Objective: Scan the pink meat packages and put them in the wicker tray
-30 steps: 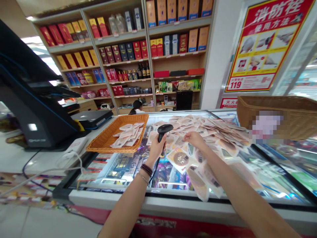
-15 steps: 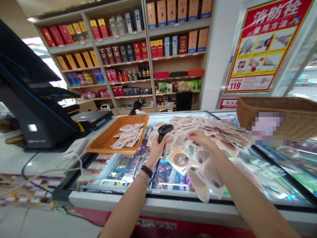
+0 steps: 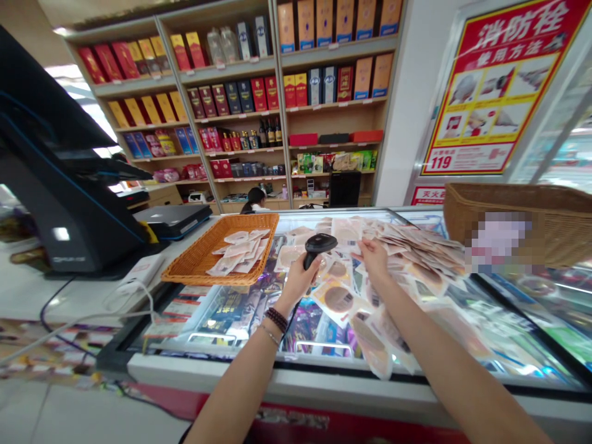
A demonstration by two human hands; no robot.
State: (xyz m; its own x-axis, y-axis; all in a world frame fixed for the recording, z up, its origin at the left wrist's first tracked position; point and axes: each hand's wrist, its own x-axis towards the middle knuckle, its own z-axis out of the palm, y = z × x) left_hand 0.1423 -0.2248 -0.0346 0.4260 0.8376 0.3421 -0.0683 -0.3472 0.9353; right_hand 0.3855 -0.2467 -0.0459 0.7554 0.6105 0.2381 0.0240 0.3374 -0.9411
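Observation:
My left hand (image 3: 298,280) is wrapped round the handle of a black barcode scanner (image 3: 320,243), whose head points to the right. Just right of it, my right hand (image 3: 374,258) pinches the edge of a flat clear packet (image 3: 348,233), raised at the near side of the pile. Many similar packets (image 3: 407,242) lie heaped on the glass top of a freezer, and several looser ones (image 3: 337,297) are spread closer to me. An orange wicker basket (image 3: 185,262) on the left holds some more packets (image 3: 243,250).
A brown wicker basket (image 3: 555,216) stands at the right. On the left are a black checkout terminal (image 3: 83,222), a flat black device (image 3: 173,219) and white cables (image 3: 150,302). Behind the freezer (image 3: 370,385), a person's head (image 3: 255,198) shows below shelves of boxes.
My right hand now holds up a packet near the scanner, where before it reached to a packet lower down. The scanner has shifted slightly to the right in my left hand.

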